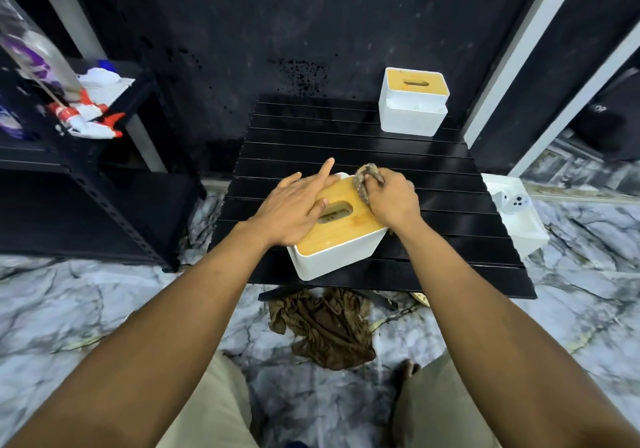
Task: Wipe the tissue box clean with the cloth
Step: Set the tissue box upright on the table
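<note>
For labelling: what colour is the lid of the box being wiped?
Light wood-tan lid, on a white box; the head view shows it best.

most of the cloth (367, 178) is hidden inside the right hand (393, 203); only a bunched end shows above the knuckles. the left hand (294, 205) covers the left part of the tissue box (332, 257) lid. at the upper left, red and white items (86, 120) on a shelf (104, 177) are blurred, too soft to identify. lower centre, a brown rag (325, 326) loses its upper edge behind the table (346, 142).
</note>
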Demonstrator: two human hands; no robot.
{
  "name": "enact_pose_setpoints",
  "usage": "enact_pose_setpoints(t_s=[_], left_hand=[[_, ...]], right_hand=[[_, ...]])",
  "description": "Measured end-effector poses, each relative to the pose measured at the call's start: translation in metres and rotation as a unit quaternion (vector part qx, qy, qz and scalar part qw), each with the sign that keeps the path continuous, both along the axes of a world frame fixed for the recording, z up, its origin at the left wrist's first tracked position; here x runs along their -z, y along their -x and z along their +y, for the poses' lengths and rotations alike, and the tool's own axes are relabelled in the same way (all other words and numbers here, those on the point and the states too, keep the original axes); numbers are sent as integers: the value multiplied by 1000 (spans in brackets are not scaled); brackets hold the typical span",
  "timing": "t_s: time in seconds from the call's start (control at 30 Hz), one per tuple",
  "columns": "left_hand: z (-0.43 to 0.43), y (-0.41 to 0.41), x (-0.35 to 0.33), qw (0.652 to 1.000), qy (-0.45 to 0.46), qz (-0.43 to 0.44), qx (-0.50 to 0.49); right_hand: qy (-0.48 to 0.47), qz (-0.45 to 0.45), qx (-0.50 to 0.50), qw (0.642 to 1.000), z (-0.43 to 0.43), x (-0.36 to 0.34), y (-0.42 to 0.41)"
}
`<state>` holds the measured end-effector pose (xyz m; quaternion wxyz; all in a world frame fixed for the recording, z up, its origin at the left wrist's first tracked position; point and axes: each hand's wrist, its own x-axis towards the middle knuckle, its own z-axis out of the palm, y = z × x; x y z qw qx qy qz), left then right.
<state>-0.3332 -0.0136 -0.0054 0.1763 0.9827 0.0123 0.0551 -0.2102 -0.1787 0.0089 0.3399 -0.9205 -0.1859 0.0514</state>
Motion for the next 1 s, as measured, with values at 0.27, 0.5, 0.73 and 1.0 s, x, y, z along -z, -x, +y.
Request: enact_pose_setpoints(t_s=[0.27,0.5,0.73,1.0], left_hand=[[2,-2,-2,1000,9,1,9],[-11,-1,-10,996,25,20,-87],[-21,-12,-15,985,63,57,-153],[4,4,-41,968,-126,216,-24]], right_hand=[[-37,21,-88,995,-9,12,-2],[-173,9,58,983,-23,21,13],[-167,-184,-114,962,-29,56,50],[-162,-35,-70,984,-31,23,6]])
